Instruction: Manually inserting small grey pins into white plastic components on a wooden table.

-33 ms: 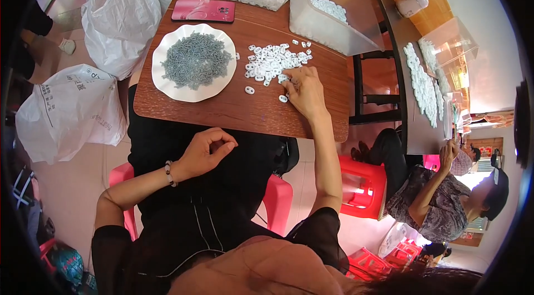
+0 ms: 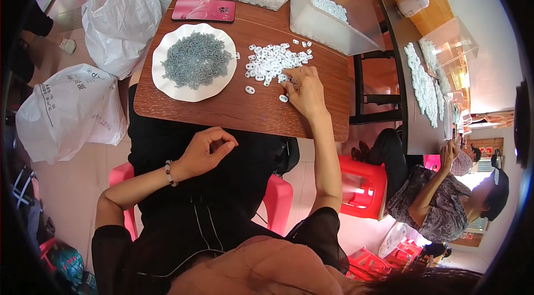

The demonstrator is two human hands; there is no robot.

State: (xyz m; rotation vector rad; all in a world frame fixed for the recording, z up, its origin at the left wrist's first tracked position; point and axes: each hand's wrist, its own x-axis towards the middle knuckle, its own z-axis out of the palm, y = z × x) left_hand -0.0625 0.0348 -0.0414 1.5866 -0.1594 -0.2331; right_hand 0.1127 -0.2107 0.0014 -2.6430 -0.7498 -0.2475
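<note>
My right hand (image 2: 305, 93) reaches over the wooden table, fingers bent down in a pinch at the near right edge of a pile of small white two-holed plastic pieces (image 2: 272, 62). One white piece (image 2: 282, 78) lies at its fingertips, partly covered. Two loose pieces sit nearer to me, one beside the thumb. My left hand (image 2: 204, 153), with a beaded bracelet at the wrist, hovers above my lap in front of the table edge. Its fingers are curled with the thumb against them; whatever they may hold is hidden. Left of the pile, a white scalloped plate (image 2: 161, 79) carries a heap of thin grey rod-like parts (image 2: 197, 60).
A pink phone (image 2: 203, 10) lies behind the plate. Clear bins (image 2: 317, 31) of white pieces stand along the far edge. White sacks (image 2: 72, 111) are on the floor at left. Another person (image 2: 431, 200) sits at right by a dark table (image 2: 414, 100), near a red stool (image 2: 361, 184).
</note>
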